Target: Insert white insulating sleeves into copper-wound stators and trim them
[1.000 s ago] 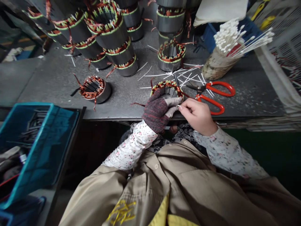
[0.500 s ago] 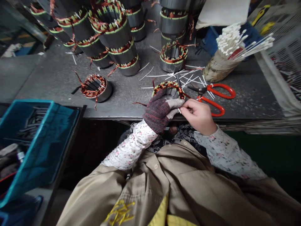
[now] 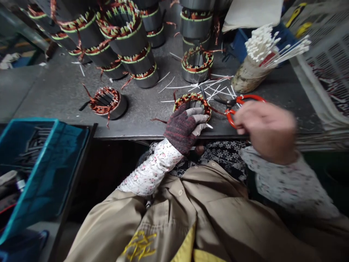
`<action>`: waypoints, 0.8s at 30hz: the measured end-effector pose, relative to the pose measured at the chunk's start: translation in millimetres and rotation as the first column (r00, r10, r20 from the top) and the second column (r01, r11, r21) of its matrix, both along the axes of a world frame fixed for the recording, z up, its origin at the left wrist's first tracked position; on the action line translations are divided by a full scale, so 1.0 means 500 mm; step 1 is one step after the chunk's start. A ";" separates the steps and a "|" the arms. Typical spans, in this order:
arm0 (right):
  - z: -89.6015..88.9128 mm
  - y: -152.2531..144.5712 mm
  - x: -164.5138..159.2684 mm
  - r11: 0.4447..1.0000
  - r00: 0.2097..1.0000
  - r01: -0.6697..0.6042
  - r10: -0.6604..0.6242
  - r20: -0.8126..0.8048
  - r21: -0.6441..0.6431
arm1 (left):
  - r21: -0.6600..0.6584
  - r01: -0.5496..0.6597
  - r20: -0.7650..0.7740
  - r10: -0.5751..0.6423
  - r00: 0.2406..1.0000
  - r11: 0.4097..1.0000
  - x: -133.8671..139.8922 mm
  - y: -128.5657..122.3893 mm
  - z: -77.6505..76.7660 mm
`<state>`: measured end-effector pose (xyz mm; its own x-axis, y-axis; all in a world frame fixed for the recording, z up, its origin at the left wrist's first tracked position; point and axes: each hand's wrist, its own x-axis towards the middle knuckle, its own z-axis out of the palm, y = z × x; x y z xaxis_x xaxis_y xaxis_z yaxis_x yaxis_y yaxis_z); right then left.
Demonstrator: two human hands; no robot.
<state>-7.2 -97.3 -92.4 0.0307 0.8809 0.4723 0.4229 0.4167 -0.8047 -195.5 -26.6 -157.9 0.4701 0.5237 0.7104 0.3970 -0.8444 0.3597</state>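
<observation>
My left hand, in a dark knitted glove with pale fingertips, grips the near side of a motor stator at the bench edge. Copper windings ring the stator's top, and a short white end sticks out by my left fingertips. My bare right hand is smeared by motion above the red-handled scissors, covering part of their handles. Its fingers look curled, but whether they hold anything cannot be seen. The scissors' dark blades point left, towards the stator.
White cable ties lie scattered behind the stator. A worn cup holds many more. One stator stands on the left, another behind. Stacked stators fill the back. A teal bin sits lower left; a white crate stands right.
My right hand has left the stator and swung right, over the scissors' handles. My left hand keeps its hold on the stator. The view has shifted slightly.
</observation>
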 end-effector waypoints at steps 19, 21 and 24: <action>-0.074 0.013 -0.007 0.871 0.821 -0.398 0.197 -0.535 -0.289 | -0.223 -0.021 0.017 0.025 1.000 0.975 -0.005 -0.006 -0.011; -0.062 0.008 -0.002 0.894 0.823 -0.333 0.121 -0.555 -0.299 | -0.276 -0.079 -0.017 0.078 0.997 0.958 0.002 -0.011 -0.009; -0.035 0.036 -0.008 0.941 0.782 -0.265 0.083 -0.618 -0.208 | -0.266 -0.129 -0.041 0.123 0.992 0.955 0.026 -0.026 -0.012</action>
<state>-11.2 -79.5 -110.1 0.0570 0.9862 0.1553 -0.2344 0.1644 -0.9581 -182.5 -39.5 -163.9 0.4033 0.7492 0.5254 0.5052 -0.6610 0.5549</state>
